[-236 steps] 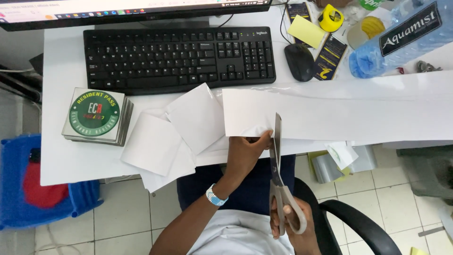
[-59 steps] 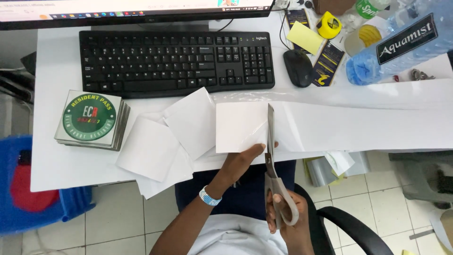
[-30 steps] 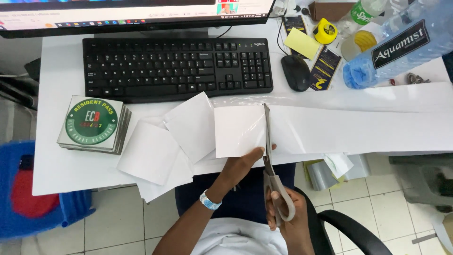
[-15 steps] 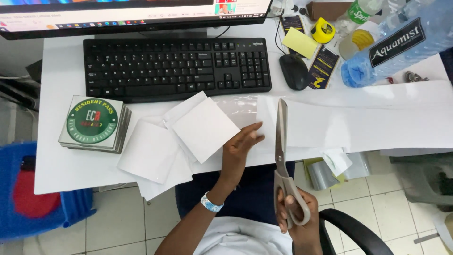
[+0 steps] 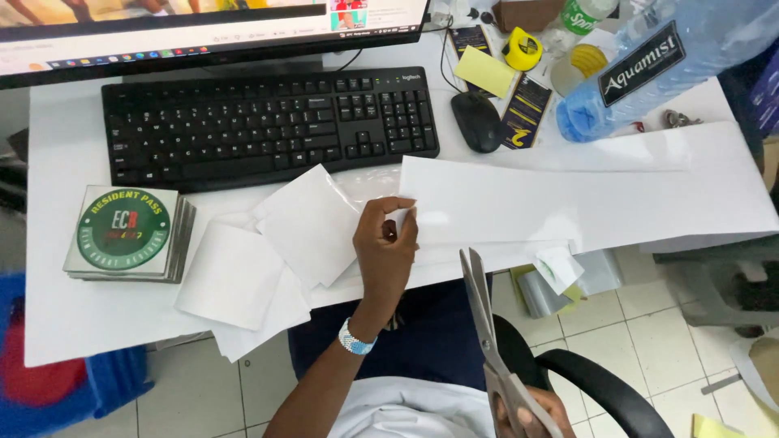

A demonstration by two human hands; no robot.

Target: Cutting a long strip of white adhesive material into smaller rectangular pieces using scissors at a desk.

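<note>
Right now the left hand (image 5: pixel 387 243) pinches the left end of the long white sheet (image 5: pixel 584 199) between thumb and fingertips, at the near edge of the surface (image 5: pixel 57 146), while the right hand (image 5: pixel 527 415), low at the near right, is closed around the handles of the scissors (image 5: pixel 487 324), whose blades look closed or nearly so and point up toward the sheet without touching it. The sheet lies across the right half of the surface, its near edge overhanging. Cut white squares (image 5: pixel 268 243) are heaped just left of the left hand, several hanging over the near edge; a nudge of the wrist could likely send them to the floor. The sheet is held at one corner only, so it may slide or buckle if the blades meet it at an angle. On the far side, the keyboard (image 5: pixel 268 122), mouse (image 5: pixel 476 120) and a lying plastic bottle (image 5: pixel 649 73) crowd the sheet, leaving little room to push it away. A stack of round-badged cards (image 5: pixel 126 231) sits at the left, well apart. Open room lies mostly off the near edge, above the lap.
</note>
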